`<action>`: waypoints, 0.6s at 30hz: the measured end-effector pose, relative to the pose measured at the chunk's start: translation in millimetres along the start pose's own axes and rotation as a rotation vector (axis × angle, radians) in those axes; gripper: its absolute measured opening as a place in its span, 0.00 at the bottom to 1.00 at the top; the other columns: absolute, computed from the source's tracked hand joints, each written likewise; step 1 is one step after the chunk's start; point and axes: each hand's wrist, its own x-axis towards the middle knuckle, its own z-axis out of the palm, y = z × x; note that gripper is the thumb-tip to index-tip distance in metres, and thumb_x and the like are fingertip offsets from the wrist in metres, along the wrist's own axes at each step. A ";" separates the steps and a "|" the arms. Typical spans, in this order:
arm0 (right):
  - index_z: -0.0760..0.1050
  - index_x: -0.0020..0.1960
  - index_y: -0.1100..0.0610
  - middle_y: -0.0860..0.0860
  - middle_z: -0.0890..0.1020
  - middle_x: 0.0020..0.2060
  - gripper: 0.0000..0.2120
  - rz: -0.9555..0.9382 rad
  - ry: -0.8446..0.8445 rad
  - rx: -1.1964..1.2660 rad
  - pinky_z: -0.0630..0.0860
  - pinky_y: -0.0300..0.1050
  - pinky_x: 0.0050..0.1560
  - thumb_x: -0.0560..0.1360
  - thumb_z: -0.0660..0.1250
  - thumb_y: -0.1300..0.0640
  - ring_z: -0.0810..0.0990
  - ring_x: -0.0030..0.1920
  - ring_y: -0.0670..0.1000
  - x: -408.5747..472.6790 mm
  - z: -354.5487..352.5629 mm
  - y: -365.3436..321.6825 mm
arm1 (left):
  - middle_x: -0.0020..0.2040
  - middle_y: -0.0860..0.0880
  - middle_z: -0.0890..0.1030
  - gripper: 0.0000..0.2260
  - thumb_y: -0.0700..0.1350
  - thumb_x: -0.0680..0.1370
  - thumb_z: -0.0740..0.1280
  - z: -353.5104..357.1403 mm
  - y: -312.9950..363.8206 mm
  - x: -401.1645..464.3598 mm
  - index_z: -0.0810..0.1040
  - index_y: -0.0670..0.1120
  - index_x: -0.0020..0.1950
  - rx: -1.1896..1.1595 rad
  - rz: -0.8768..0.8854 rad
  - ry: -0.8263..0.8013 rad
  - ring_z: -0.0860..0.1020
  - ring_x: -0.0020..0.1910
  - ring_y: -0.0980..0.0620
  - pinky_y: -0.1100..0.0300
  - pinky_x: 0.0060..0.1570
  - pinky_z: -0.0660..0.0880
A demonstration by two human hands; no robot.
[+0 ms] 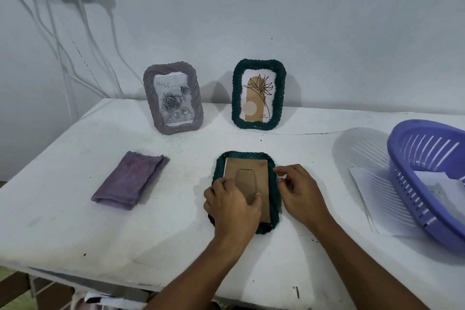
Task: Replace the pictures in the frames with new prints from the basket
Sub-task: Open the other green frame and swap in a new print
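Face-down green frame [245, 190] near the tabletop's front edge: left hand [232, 205] presses curled fingers on its backing board [247, 176]; right hand [298, 192] pinches the right rim. Hold the frame steady while freeing the backing.

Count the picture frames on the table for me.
3. A grey frame stands back left, a green frame stands back centre, and another green frame lies face down under both hands. None seems hidden.
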 end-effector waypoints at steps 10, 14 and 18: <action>0.78 0.56 0.56 0.47 0.77 0.48 0.12 0.009 -0.013 -0.006 0.72 0.38 0.49 0.75 0.63 0.63 0.75 0.46 0.47 0.1 0.5 -0.2 | 0.66 0.47 0.67 0.26 0.58 0.74 0.66 0.0 -0.3 0.7 0.69 0.44 0.66 0.011 -0.009 -0.012 0.63 0.65 0.46 0.54 0.62 0.63; 0.78 0.56 0.55 0.46 0.76 0.48 0.12 0.006 -0.014 -0.013 0.72 0.36 0.49 0.75 0.63 0.63 0.75 0.47 0.47 0.1 0.5 -0.1 | 0.67 0.47 0.66 0.27 0.59 0.74 0.66 2.9 -0.9 1.1 0.68 0.44 0.66 0.015 -0.009 -0.005 0.63 0.65 0.46 0.54 0.62 0.63; 0.78 0.57 0.55 0.45 0.75 0.48 0.12 0.002 -0.018 -0.016 0.71 0.36 0.49 0.75 0.63 0.62 0.75 0.47 0.47 0.3 0.5 -0.8 | 0.67 0.47 0.66 0.27 0.59 0.73 0.66 5.2 -2.6 2.0 0.68 0.44 0.66 0.017 -0.003 -0.003 0.62 0.65 0.46 0.54 0.62 0.63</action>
